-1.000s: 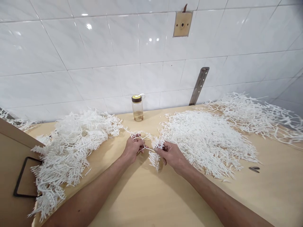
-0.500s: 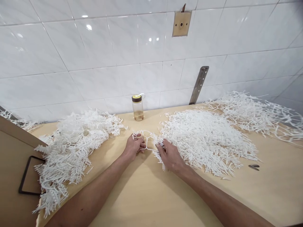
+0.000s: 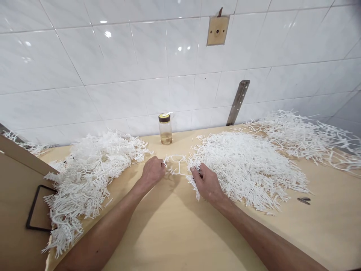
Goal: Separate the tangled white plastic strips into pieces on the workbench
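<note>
Between my hands stretches a white branching plastic lattice (image 3: 178,162) with open loops, held just above the table. My left hand (image 3: 153,170) is closed at the lattice's left end, its fingertips partly turned out of sight. On the other side my right hand (image 3: 207,182) is closed around a bunch of thin white strands (image 3: 193,181), thumb on top. Those strands lie against the left edge of a large pile of white branching plastic pieces (image 3: 251,169). What exactly sits between the right fingers is partly hidden.
Another white pile (image 3: 93,173) lies left, beside a brown panel with a black handle (image 3: 34,210). A looser heap (image 3: 304,135) is at the back right. A water bottle (image 3: 165,130) stands by the tiled wall. Small dark snips (image 3: 304,201) lie on the table (image 3: 180,233).
My left hand has moved slightly left and turned over, its back now upward and fingers closed. The lattice has shifted a little. My right hand has moved slightly right.
</note>
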`<state>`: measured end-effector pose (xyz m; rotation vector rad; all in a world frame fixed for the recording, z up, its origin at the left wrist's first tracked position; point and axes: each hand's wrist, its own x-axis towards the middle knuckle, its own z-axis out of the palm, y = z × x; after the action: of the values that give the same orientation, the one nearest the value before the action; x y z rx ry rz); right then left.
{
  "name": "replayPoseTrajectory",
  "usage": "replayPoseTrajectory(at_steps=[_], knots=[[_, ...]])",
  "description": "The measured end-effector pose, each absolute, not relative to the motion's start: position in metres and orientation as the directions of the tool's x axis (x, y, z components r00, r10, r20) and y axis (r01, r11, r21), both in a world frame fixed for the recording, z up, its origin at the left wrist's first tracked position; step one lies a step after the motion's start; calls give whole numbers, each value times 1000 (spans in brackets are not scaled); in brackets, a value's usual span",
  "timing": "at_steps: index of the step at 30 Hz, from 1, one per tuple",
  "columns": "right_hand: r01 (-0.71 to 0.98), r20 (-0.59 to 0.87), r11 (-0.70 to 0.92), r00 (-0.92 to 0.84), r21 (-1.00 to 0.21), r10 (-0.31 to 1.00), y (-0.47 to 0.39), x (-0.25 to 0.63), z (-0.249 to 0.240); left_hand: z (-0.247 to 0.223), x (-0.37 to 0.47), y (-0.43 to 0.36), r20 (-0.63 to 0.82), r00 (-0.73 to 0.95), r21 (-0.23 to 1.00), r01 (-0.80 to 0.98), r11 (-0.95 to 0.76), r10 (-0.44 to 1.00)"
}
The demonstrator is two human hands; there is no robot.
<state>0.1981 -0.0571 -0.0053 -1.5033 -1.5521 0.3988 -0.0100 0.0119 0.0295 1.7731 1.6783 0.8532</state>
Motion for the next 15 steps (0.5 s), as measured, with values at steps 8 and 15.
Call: replayPoseTrajectory(at_steps=[8,15], knots=[[591,360,190,184,-784,915,-58,202,3,38,-35,29,127,118,565,808,-170,985],[596,376,211,166,-775,912,-59,203,6,24,-16,19,290,185,731,590,-342,939]])
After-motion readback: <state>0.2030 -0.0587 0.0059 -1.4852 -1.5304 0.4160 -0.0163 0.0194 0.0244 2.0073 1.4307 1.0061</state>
